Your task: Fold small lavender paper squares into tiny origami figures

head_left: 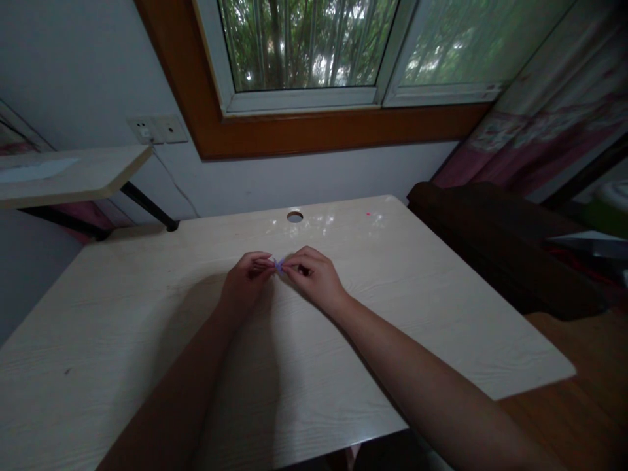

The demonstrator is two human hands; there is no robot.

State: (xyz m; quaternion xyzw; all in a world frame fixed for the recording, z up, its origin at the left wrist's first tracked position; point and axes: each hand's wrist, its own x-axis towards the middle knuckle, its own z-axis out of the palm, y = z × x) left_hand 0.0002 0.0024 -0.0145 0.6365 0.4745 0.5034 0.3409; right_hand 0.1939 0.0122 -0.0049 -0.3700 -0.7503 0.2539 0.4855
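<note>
Both of my hands meet over the middle of a pale wooden desk (147, 327). My left hand (248, 278) and my right hand (314, 275) each pinch a tiny purple piece (279, 265) between fingertips, one from each side. The fingers of both hands are curled in, and the piece is mostly hidden by them. What the purple piece is cannot be made out at this size.
A round cable hole (295, 216) sits near the desk's far edge. A small side shelf (73, 173) juts out at the left under a wall socket (157, 129). A dark chair or couch (500, 242) stands to the right, with a curtain (540, 111) and window (304, 46) behind.
</note>
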